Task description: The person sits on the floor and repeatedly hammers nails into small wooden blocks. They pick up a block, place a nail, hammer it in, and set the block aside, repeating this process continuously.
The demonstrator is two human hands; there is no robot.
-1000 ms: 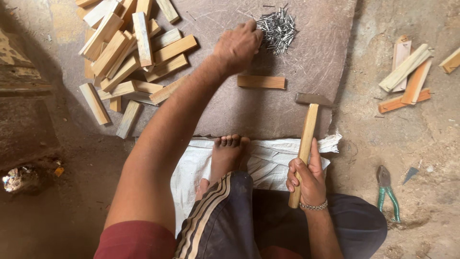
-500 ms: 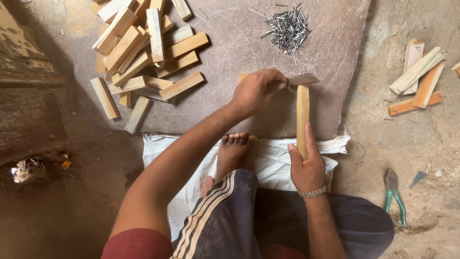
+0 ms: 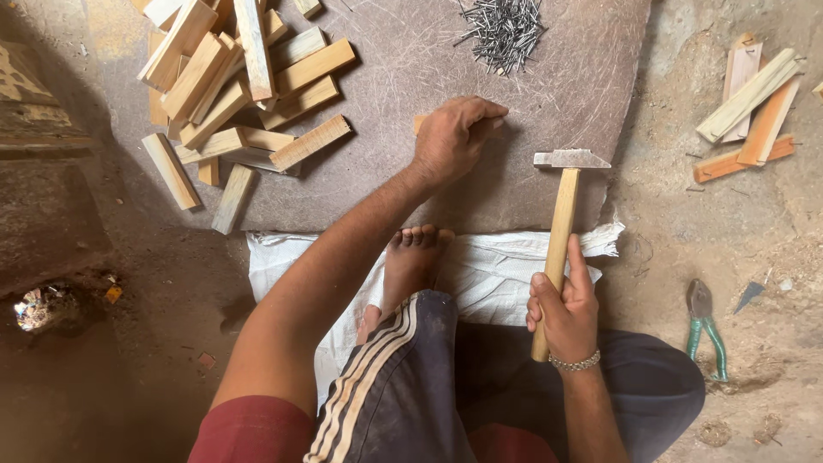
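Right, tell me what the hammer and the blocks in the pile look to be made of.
Hammer, held in the right hand: pale handle with a smooth, unpainted look, likely wood; grey, dull head, probably steel. Blocks in the pile: light tan, squared and bare, with faint grain lines, so seemingly raw sawn wood, unvarnished.

Left hand (image 3: 452,137) stretched forward, fingers curled; right hand (image 3: 564,310) in closed grip

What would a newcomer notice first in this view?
The right hand grips a wooden hammer upright at centre right. Beside it the left hand presses on a small wood block on the grey mat, with nails heaped above and a block pile at upper left.
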